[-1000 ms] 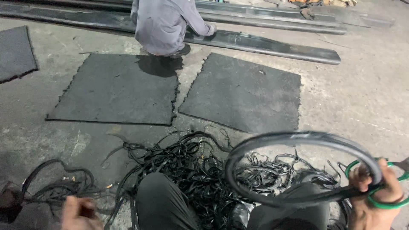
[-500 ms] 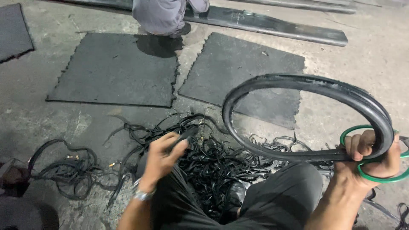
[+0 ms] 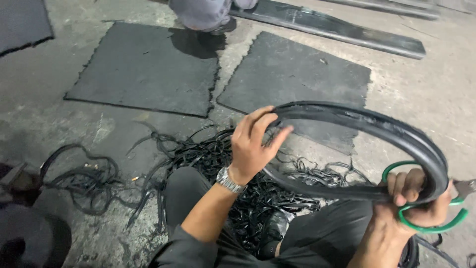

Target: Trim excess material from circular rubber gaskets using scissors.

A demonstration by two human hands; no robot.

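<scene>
Hands on a black rubber ring (image 3: 396, 136), held up over the person's lap. Left hand (image 3: 253, 144) is at the ring's left bend, fingers curled over the top edge, thumb side underneath, loose grip on the rubber. Steel wristwatch (image 3: 229, 179) on that wrist. Right hand (image 3: 414, 206) is closed around the ring's right end, fingers through the green handles of a pair of scissors (image 3: 436, 226); ring and scissor handles clamped together in the same fist. A bit of the blade shows just right of the fist.

Ring is oval, tilted, lower run passing above the dark trousers (image 3: 317, 243). Below it on the concrete floor (image 3: 44, 114): a tangled pile of thin black rubber strips (image 3: 208, 154), spreading left. Two flat black rubber mats (image 3: 144, 67) lie side by side further out, a long black strip (image 3: 337, 32) beyond them. Another person's legs (image 3: 203, 12) stand at the top edge, touching the left mat.
</scene>
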